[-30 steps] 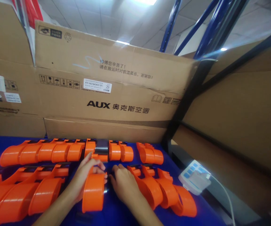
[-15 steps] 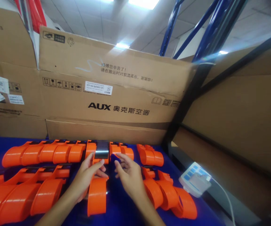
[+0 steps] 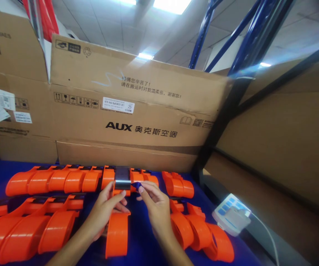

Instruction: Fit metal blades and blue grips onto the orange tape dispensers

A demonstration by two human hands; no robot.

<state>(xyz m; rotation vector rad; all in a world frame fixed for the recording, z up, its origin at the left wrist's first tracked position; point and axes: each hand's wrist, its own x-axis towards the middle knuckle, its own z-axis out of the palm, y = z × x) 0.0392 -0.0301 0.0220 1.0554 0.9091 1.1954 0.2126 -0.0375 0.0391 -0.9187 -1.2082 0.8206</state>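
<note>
My left hand (image 3: pixel 106 208) is closed around an orange tape dispenser (image 3: pixel 117 236), held above the blue tabletop. The dispenser's round body hangs down, and its dark top plate with a serrated metal blade (image 3: pixel 123 184) points away from me. Just right of that blade, my right hand (image 3: pixel 156 203) pinches a small dark blue piece (image 3: pixel 136 186) between thumb and fingers. Its pointed end lies close to the blade's right end; whether they touch I cannot tell. The fingers partly hide the dispenser's handle.
Several orange dispensers (image 3: pixel 57 181) form a back row, with more at the front left (image 3: pixel 23 236) and right (image 3: pixel 217 244). A white power strip (image 3: pixel 231 212) with a plug and cable sits at right. Cardboard (image 3: pixel 148 147) walls the back; a dark blue rack post (image 3: pixel 217 122) rises at right.
My right fingers have closed into a pinch on the small blue piece, whose narrow end now points left at the blade. The left hand still holds the dispenser. The view has shifted slightly.
</note>
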